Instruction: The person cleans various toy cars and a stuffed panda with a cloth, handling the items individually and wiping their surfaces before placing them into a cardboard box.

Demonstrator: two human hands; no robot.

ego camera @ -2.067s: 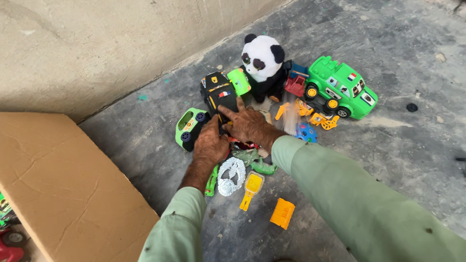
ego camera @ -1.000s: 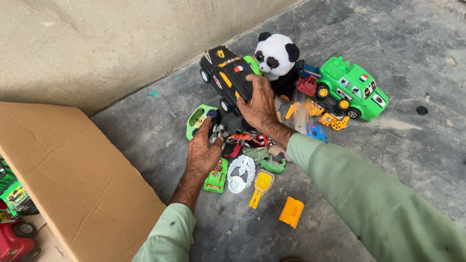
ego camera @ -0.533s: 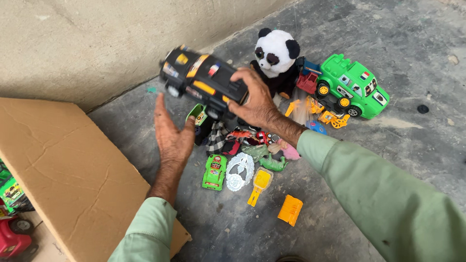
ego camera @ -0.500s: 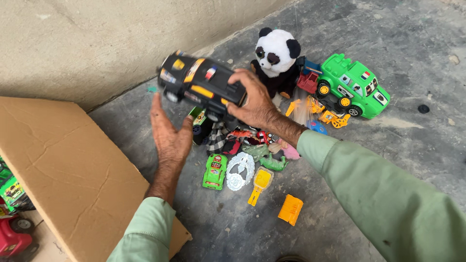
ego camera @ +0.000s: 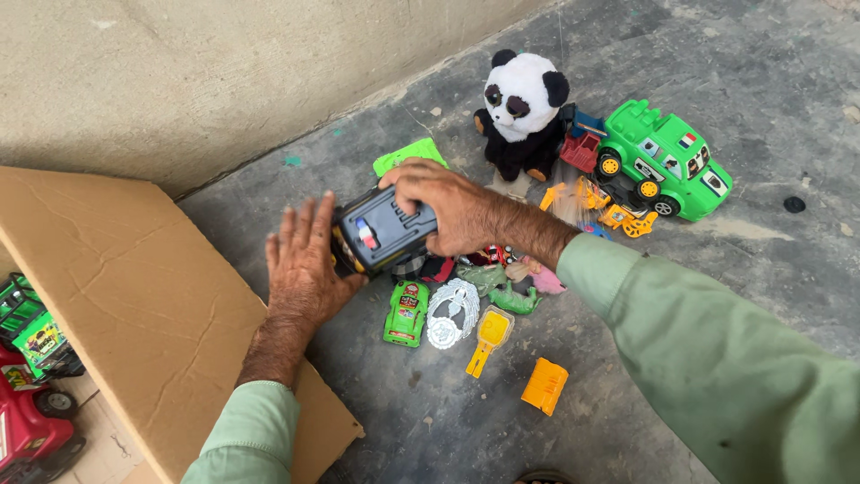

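At the left of the frame the cardboard box flap (ego camera: 134,305) slopes down. Just right of it, the left hand (ego camera: 303,269) lies flat, fingers spread, its palm against the near end of the black toy truck (ego camera: 381,231). The truck sits at frame centre, above the floor, long axis running right. The right hand (ego camera: 443,204) clamps its far end from above, fingers curled over it.

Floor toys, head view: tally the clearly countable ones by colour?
Green: 2, big truck and small car
Black: 1, toy vehicle, right hand gripping it, left hand against its end
Black-and-white: 1, plush panda
Orange: 1, block
Total: 5
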